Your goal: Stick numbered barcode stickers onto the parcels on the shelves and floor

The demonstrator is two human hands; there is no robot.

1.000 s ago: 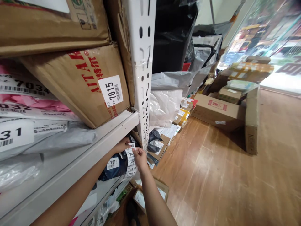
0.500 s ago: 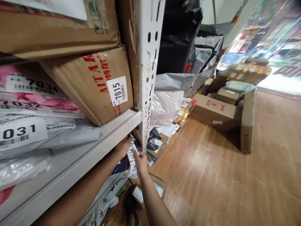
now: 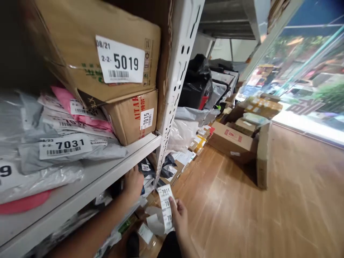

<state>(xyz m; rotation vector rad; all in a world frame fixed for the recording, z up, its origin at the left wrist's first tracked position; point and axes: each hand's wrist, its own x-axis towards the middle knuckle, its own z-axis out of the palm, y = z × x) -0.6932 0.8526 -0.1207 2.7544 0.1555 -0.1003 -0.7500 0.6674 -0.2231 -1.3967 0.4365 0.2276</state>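
Observation:
My right hand (image 3: 179, 216) holds a strip of white number labels (image 3: 166, 206) upright, low in the middle of the view, clear of the shelf. My left hand (image 3: 132, 182) reaches under the white metal shelf board (image 3: 129, 157) and rests on a dark parcel (image 3: 146, 168) with a white sticker; its fingers are mostly hidden under the board. Above the board sit a brown carton marked 7015 (image 3: 134, 116), a larger carton marked 5019 (image 3: 107, 61), and grey and pink mail bags (image 3: 67, 147) with number labels.
A white perforated upright (image 3: 174, 86) stands at the shelf's corner. Beyond it lie black and grey bags (image 3: 197, 87), small packets and cardboard boxes (image 3: 233, 139) on a wooden floor (image 3: 282, 200). A glass front (image 3: 309, 79) runs along the right.
My right hand has drawn the label strip down and away from the shelf. My left hand stays on the parcel under the board. The view has tilted upward, showing the 5019 carton.

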